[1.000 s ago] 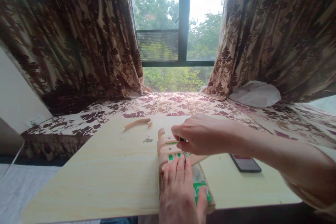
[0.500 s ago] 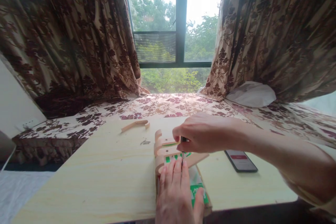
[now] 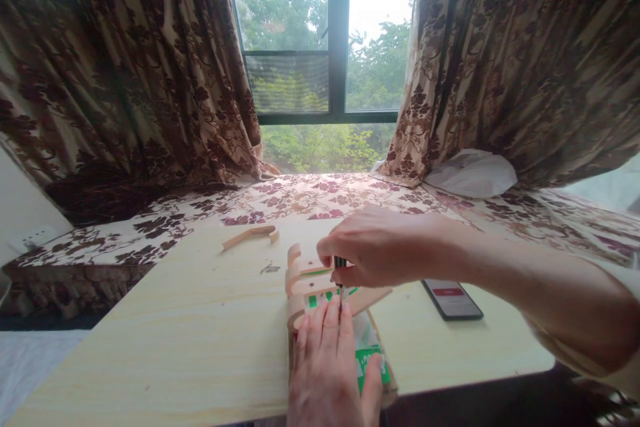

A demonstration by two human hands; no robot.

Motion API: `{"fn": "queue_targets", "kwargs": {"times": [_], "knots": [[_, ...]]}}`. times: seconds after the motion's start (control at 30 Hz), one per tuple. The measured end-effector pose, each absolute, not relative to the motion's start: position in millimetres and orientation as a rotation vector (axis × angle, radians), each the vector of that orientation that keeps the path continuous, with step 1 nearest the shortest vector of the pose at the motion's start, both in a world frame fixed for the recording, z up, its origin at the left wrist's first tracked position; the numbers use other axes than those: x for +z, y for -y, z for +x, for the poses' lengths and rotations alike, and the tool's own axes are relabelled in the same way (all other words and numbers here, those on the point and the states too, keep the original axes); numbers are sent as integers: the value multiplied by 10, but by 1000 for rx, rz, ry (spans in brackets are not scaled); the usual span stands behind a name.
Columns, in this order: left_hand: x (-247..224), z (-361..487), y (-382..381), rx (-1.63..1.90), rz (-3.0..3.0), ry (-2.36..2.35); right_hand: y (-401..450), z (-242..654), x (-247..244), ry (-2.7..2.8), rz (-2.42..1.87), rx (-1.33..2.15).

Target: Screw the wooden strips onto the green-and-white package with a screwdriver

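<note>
My right hand [image 3: 367, 247] is closed around the black handle of a screwdriver [image 3: 340, 263], held upright with its thin shaft pointing down between the fingertips of my left hand [image 3: 327, 360]. My left hand lies flat, fingers stretched out, over the nearest curved wooden hook piece [image 3: 367, 302] and the green-and-white printed sheet [image 3: 371, 363] under it. Two more curved wooden pieces [image 3: 305, 285] lie side by side just beyond, each with a dark screw head showing. The screwdriver's tip is hidden by my left fingers.
A loose curved wooden piece [image 3: 250, 235] lies at the table's far left. Several small screws [image 3: 270, 268] are piled nearer the middle. A phone [image 3: 453, 299] with a lit screen lies to the right on the pale wooden table [image 3: 165, 347]. Behind are a floral-covered ledge [image 3: 320, 197] and curtains.
The whole view has shifted slightly, so everything appears a little further left and higher. Both hands keep their places on the wooden pieces, and the screwdriver stays in my right hand.
</note>
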State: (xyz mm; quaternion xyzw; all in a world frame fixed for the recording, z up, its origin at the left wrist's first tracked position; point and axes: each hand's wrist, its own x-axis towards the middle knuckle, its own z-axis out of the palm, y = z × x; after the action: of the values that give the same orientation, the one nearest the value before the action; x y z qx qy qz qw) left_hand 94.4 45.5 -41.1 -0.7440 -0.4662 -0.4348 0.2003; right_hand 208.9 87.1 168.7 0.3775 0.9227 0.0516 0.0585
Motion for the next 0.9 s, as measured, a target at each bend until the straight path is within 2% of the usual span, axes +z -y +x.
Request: {"fn": "queue_targets", "kwargs": {"times": [0.17, 0.4, 0.67, 0.77, 0.9], "knots": [[-394, 933, -439, -1220, -2107, 1301, -883, 2092, 1648, -2855, 1057, 154], [-390, 954, -442, -1232, -2091, 1302, -881, 2135, 1640, -2765, 1224, 199], [-387, 870, -466, -1116, -2099, 1198, -897, 2109, 1637, -2789, 1055, 182], [-382, 805, -512, -956, -2109, 1088, -945, 2134, 1609, -2779, 1174, 52], [-366, 743, -533, -936, -2104, 1072, -986, 2173, 1623, -2744, 1275, -77]]}}
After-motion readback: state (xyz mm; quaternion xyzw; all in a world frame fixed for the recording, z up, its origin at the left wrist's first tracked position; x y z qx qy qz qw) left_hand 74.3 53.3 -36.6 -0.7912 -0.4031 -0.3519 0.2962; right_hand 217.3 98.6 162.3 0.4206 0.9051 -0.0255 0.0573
